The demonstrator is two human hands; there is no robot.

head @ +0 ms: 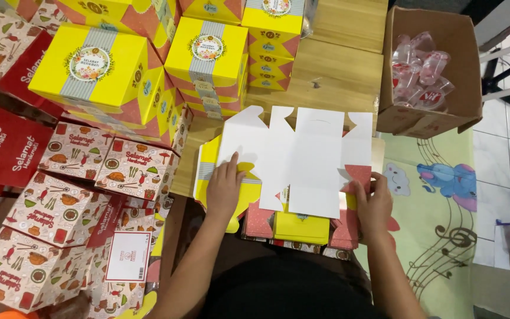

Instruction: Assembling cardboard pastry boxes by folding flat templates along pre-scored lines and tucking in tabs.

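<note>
Wooden table (326,77) stacked with finished yellow boxes (98,65). A flat box blank (302,159), white side up, long axis left to right, spans both my hands. Left hand (225,186) presses flat on it; right hand (375,204) pinches its red flap. Folding seems just begun; next, raise a side panel.

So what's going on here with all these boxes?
A person is handling a flat, unfolded cardboard box blank, white side up, on a low wooden table. The left hand presses its left edge while the right hand pinches a red-patterned flap. Finished yellow boxes are stacked behind, patterned white and red ones on the left, and a brown carton of plastic cups sits to the right.
</note>
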